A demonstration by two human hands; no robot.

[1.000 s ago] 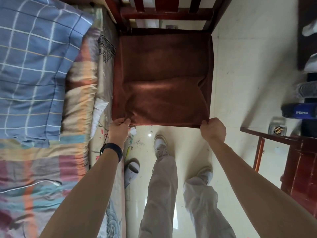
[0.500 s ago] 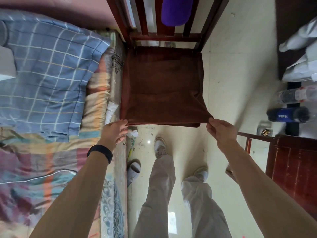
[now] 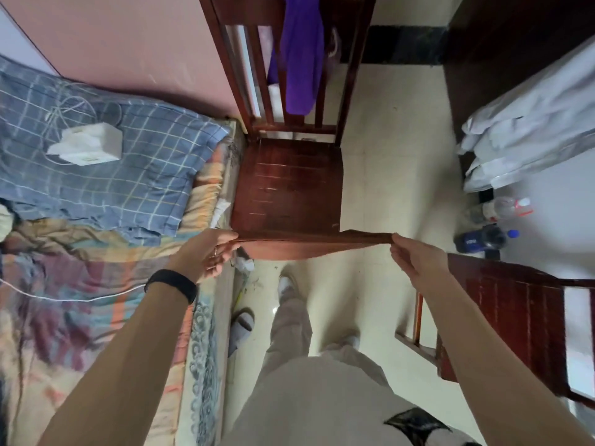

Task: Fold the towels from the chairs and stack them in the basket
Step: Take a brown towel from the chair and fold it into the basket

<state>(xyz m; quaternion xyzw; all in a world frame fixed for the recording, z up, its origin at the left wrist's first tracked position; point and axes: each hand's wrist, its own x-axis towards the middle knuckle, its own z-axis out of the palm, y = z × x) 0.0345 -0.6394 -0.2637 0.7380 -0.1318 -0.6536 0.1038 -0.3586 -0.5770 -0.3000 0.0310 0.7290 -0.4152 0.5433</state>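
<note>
Brown towel (image 3: pixel 309 244) is held stretched edge-on just in front of the chair (image 3: pixel 289 185), level with the seat's front edge. The wooden seat is bare.

Grip: left hand (image 3: pixel 209 252) pinches the towel's end at the chair's front left corner, thumb on top and fingers curled under. Right hand (image 3: pixel 415 255) pinches the other end just past the front right corner, fingers fairly straight with the cloth caught at the tips. The towel is taut between them, its middle sagging a little below the held edge.

Progress (judgement): early. This towel is off the seat but hangs as a doubled strip, so the fold looks unfinished. I cannot tell how many layers it has.

Left to do: a purple cloth (image 3: pixel 301 59) hangs over the chair's back, possibly another towel. A second chair (image 3: pixel 515 304), right of the first, shows no towel on its visible part. No basket is in view, so the stack cannot be checked.
</note>
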